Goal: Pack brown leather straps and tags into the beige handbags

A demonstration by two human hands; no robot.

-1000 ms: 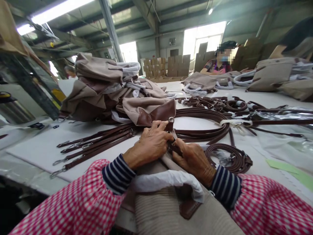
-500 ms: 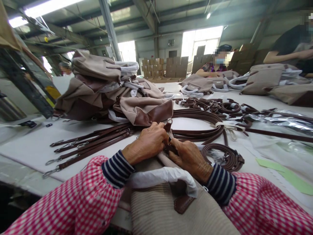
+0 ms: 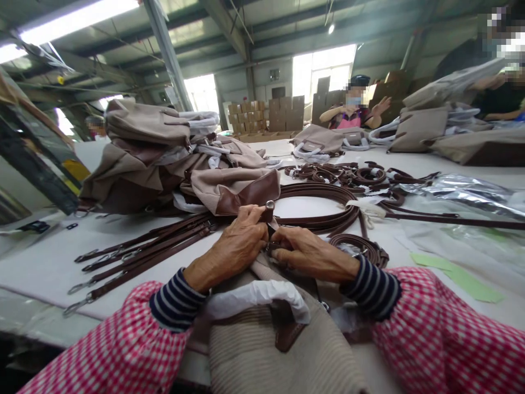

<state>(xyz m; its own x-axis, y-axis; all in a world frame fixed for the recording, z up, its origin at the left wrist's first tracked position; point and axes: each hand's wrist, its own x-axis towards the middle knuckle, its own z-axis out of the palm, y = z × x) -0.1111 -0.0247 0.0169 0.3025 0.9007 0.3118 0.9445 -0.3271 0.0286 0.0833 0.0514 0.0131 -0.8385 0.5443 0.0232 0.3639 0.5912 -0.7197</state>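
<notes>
A beige ribbed handbag [image 3: 283, 350] lies tilted in front of me. White wrapping covers its handle [image 3: 258, 294], which ends in a brown leather patch [image 3: 289, 336]. At the bag's far end, my left hand [image 3: 232, 246] is closed around a brown leather tab [image 3: 268, 212] with a metal ring at its tip. Close beside it, my right hand [image 3: 314, 254] pinches the lower part of this dark leather piece. Its fingertips nearly meet those of my left hand. The fingers hide most of the leather and any fastening there.
More beige handbags [image 3: 143, 126] are heaped at the left. Brown straps [image 3: 151, 249] with metal clasps lie before them. A bundle of coiled straps [image 3: 324, 220], a small strap coil [image 3: 361, 246] and green paper [image 3: 457, 276] lie right. Co-workers sit or stand across the table [image 3: 36, 262].
My view has shifted a little to the right. Both hands stay on the leather tab, the right wrist now turned flatter. Across the table, a co-worker has raised a hand; another lifts a bag.
</notes>
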